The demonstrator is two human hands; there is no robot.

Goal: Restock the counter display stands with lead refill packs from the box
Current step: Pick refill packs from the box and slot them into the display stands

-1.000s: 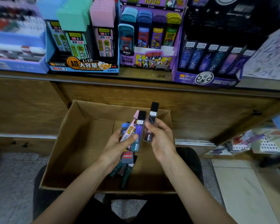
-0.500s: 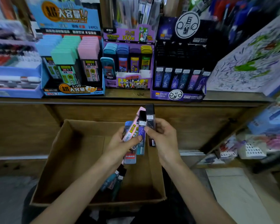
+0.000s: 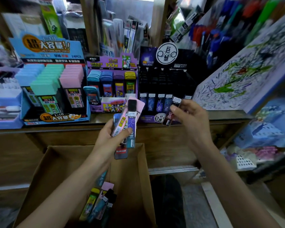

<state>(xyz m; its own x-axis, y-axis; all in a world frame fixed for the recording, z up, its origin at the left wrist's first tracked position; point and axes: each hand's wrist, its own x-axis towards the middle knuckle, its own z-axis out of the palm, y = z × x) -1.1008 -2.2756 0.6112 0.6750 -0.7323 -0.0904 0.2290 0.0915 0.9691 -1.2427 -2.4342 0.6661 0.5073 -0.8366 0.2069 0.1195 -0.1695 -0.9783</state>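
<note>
My left hand [image 3: 113, 139] grips a fan of several lead refill packs [image 3: 130, 119], a pink one and a dark purple-blue one on top, above the cardboard box [image 3: 56, 170]. My right hand [image 3: 192, 117] pinches a single black-capped refill pack [image 3: 171, 112] right in front of the dark purple display stand [image 3: 164, 89], whose front row holds several similar packs. More loose packs [image 3: 100, 204] lie in the bottom of the box. A blue stand [image 3: 52, 89] and a light purple stand [image 3: 112, 86] sit to the left on the counter.
The wooden counter edge [image 3: 56, 129] runs across the view. A scribbled paper pad [image 3: 247, 76] leans at the right, over shelves of stationery [image 3: 261, 134]. Pens and packets hang behind the stands. A blue tray of erasers [image 3: 5, 102] stands at the far left.
Both hands rose from over the box to counter height. My right hand drew its single pack away from the bundle and moved right toward the dark purple stand. The view tilted up.
</note>
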